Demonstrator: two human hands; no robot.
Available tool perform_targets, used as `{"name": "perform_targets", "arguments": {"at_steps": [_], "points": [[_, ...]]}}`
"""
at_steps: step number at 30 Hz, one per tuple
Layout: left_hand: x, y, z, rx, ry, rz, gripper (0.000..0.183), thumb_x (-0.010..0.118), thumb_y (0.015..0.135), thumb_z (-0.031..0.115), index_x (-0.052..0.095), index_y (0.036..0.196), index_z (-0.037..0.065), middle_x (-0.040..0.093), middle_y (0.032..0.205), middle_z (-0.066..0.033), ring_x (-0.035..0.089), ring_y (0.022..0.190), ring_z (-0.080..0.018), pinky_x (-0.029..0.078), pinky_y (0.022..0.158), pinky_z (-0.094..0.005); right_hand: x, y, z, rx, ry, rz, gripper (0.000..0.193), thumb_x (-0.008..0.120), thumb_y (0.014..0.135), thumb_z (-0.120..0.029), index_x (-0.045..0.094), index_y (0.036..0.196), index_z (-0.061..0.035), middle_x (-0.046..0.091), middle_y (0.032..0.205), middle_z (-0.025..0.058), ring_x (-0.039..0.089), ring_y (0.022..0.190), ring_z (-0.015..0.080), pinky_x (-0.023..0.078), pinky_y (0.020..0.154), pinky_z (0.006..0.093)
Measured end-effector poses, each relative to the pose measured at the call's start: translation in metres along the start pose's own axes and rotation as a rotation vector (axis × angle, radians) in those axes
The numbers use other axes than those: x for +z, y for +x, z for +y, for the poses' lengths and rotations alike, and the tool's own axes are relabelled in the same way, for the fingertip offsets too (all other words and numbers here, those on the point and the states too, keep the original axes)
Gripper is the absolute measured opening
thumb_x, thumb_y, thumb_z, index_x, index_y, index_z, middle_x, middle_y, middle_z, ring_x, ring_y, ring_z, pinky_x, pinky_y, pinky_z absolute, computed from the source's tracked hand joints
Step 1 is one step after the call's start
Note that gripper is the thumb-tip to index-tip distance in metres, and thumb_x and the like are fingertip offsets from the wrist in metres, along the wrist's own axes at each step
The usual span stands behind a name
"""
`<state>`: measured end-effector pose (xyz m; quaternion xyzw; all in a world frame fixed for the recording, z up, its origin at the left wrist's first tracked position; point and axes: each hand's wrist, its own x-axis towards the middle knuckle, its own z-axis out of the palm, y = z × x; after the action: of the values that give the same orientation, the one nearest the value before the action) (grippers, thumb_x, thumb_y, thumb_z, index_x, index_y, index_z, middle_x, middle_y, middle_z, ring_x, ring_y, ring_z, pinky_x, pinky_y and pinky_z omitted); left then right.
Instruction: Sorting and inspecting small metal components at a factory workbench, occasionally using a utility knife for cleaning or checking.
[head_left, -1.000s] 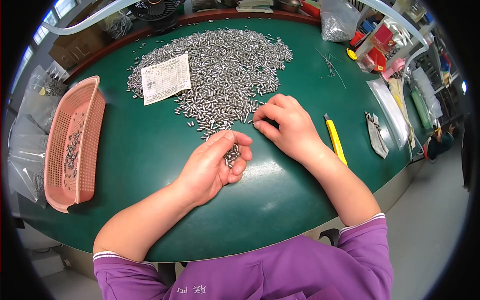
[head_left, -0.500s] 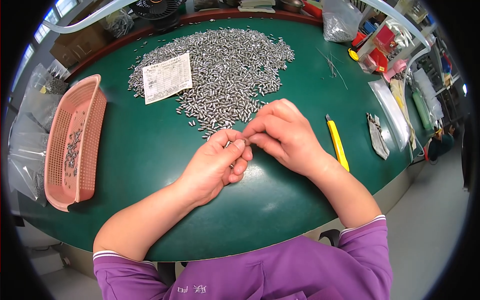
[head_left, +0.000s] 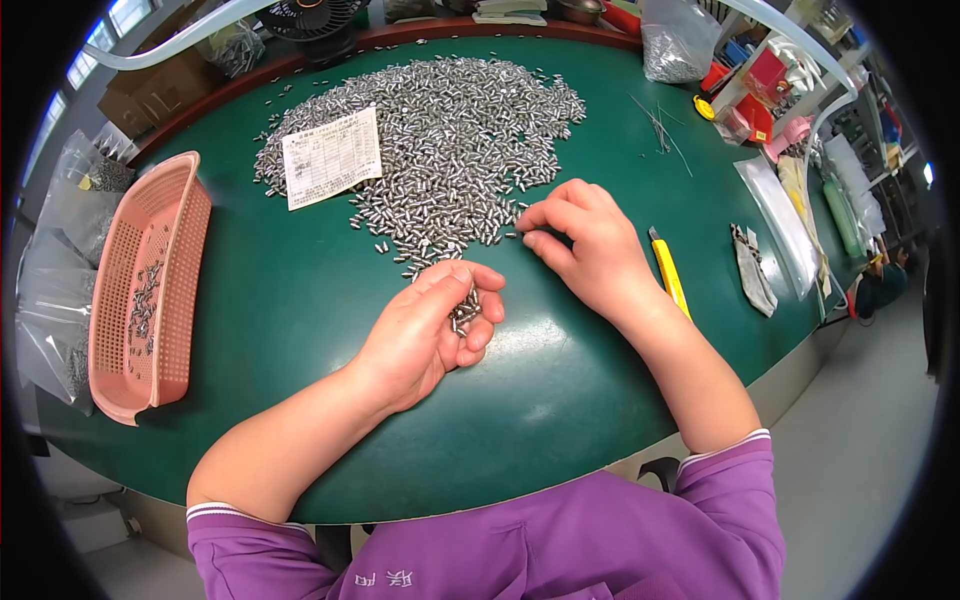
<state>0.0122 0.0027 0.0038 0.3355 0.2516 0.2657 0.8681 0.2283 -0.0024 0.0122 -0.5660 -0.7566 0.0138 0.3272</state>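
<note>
A large heap of small silvery bullet-shaped metal pieces point(head_left: 450, 150) covers the far middle of the green table. My left hand point(head_left: 425, 320) is curled just in front of the heap, cupping several metal pieces point(head_left: 463, 312) between palm and fingers. To its right, my right hand point(head_left: 595, 250) reaches to the heap's near right edge. Its thumb and forefinger are a little apart, with one loose metal piece point(head_left: 511, 235) beside their tips. Nothing shows between them; the other fingers are partly hidden behind the hand.
A printed paper slip point(head_left: 332, 160) lies on the heap. A pink plastic basket point(head_left: 180, 260) with some metal pieces stands at left, beside clear bags point(head_left: 60, 290). A yellow utility knife point(head_left: 669, 275), a grey cloth item point(head_left: 752, 270) and thin wires point(head_left: 660, 130) lie at right.
My right hand has drawn away from the left fingertips, toward the heap's right edge. The left hand stays in place; its thumb has moved back and the pieces in it now show.
</note>
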Motion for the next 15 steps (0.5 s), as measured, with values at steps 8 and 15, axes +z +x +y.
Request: {"name": "perform_targets", "arguments": {"at_steps": [8,15], "points": [[0.0033,-0.0004,0.0004,-0.012,0.008,0.053,0.025,0.037,0.101,0.025,0.051,0.108,0.005,0.052,0.088,-0.0067,0.042,0.065,-0.0125,0.036,0.055,-0.0239,0.0078,0.0017,-0.0033,-0.015,0.021,-0.051,0.016,0.072,0.072,-0.01,0.066,0.087,-0.0113,0.056,0.085,0.0045,0.055,0.087,0.0254,0.047,0.075,0.0373],[-0.0011,-0.0003,0.0,-0.005,-0.028,0.001,0.028,0.034,0.1,0.024,0.049,0.112,0.004,0.054,0.091,-0.0078,0.047,0.068,-0.0139,0.038,0.058,-0.0254,0.0105,0.0026,-0.0007,-0.078,-0.018,-0.009,0.014,0.071,0.072,-0.009,0.065,0.085,-0.0102,0.056,0.085,0.0048,0.055,0.085,0.0261,0.047,0.074,0.0381]]}}
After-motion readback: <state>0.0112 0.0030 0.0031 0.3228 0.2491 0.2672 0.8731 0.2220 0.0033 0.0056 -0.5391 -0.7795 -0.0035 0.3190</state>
